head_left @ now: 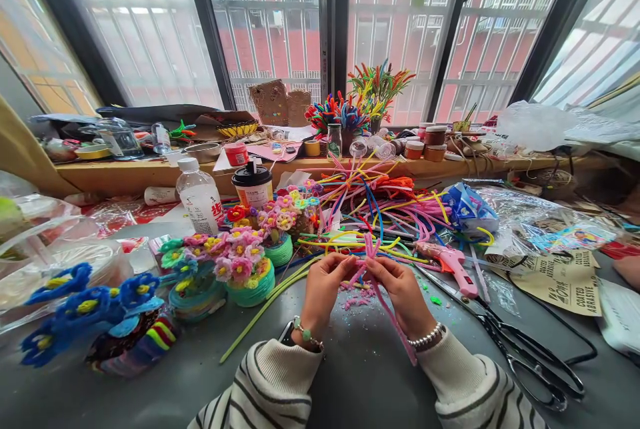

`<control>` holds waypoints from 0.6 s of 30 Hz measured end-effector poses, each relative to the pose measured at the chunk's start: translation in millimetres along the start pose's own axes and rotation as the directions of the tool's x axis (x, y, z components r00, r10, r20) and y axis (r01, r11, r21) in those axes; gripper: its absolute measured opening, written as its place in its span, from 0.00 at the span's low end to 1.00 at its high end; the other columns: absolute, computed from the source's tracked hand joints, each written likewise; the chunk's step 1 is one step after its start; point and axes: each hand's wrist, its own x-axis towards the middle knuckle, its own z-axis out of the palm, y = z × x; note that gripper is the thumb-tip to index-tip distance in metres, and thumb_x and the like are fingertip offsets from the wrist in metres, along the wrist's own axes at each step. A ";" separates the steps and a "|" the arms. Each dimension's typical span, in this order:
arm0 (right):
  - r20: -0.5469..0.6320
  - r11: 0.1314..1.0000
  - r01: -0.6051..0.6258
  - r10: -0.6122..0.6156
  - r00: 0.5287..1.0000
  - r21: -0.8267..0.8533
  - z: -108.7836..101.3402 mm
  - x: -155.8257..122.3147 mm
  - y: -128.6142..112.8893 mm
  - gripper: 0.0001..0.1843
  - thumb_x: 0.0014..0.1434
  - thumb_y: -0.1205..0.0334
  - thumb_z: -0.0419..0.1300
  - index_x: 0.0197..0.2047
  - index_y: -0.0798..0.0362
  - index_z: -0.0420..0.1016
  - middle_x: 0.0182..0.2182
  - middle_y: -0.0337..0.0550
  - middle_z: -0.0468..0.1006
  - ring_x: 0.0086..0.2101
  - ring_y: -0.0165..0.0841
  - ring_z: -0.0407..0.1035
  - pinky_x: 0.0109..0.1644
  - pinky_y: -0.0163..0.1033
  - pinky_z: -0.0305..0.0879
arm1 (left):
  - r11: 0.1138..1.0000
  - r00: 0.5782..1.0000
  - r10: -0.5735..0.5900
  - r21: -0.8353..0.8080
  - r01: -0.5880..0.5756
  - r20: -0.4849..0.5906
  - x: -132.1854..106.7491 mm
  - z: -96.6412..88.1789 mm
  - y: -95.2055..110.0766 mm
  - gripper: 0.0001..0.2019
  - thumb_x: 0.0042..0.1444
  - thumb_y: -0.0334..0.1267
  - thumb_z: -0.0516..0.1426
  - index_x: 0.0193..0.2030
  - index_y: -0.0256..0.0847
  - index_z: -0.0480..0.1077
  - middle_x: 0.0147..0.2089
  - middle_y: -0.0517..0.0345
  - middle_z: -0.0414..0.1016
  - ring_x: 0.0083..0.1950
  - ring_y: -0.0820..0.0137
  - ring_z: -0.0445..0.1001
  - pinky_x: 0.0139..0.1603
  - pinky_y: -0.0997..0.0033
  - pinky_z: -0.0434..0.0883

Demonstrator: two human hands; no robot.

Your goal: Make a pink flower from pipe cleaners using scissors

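My left hand [324, 289] and my right hand [400, 292] are held close together over the grey table [360, 375], fingers pinched on a pink pipe cleaner [373, 262]. Its top end is twisted into a small loop between my fingertips. The long tail runs down under my right wrist toward my sleeve. Small pink fuzz scraps [357, 299] lie on the table just below my hands.
A heap of coloured pipe cleaners [380, 205] lies behind my hands. Finished pipe-cleaner flower pots [240, 265] and blue flowers [90, 302] stand left. A pink glue gun [447, 262] and large scissors [525, 349] lie right. A bottle [200, 195] and cup [253, 185] stand behind.
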 end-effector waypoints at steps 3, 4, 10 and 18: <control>-0.012 0.997 0.025 -0.026 1.000 -0.077 -1.3 1.3 -1.8 0.13 0.46 0.54 0.59 0.28 0.56 0.75 0.24 0.40 0.74 0.28 0.32 0.65 0.34 0.35 0.61 | 1.000 1.000 -0.016 -0.008 0.016 0.016 1.4 -0.7 0.1 0.10 0.40 0.41 0.60 0.23 0.35 0.70 0.24 0.59 0.72 0.28 0.73 0.69 0.31 0.74 0.66; 0.008 0.993 0.024 -0.023 1.000 -0.116 -2.5 1.8 -3.1 0.13 0.46 0.54 0.59 0.28 0.56 0.75 0.24 0.40 0.73 0.28 0.32 0.65 0.33 0.35 0.61 | 0.999 0.999 -0.030 -0.010 0.031 0.038 2.0 -1.1 0.6 0.10 0.40 0.42 0.60 0.23 0.35 0.70 0.24 0.59 0.72 0.27 0.73 0.69 0.31 0.73 0.66; 0.212 0.942 0.018 0.056 0.976 -0.336 -10.7 2.0 -11.0 0.14 0.46 0.53 0.59 0.22 0.55 0.73 0.18 0.37 0.71 0.24 0.29 0.63 0.29 0.33 0.58 | 0.996 0.987 -0.085 0.041 0.080 0.133 3.6 -3.4 3.8 0.12 0.40 0.42 0.59 0.29 0.35 0.71 0.28 0.58 0.71 0.30 0.73 0.68 0.32 0.74 0.65; 0.261 0.931 0.015 0.086 0.961 -0.364 -18.3 1.4 -16.1 0.15 0.47 0.52 0.58 0.30 0.55 0.76 0.24 0.39 0.73 0.27 0.31 0.65 0.32 0.34 0.60 | 0.980 0.983 -0.144 -0.120 0.158 0.116 2.3 -4.9 4.4 0.10 0.41 0.40 0.59 0.23 0.35 0.67 0.22 0.63 0.67 0.24 0.78 0.65 0.28 0.78 0.63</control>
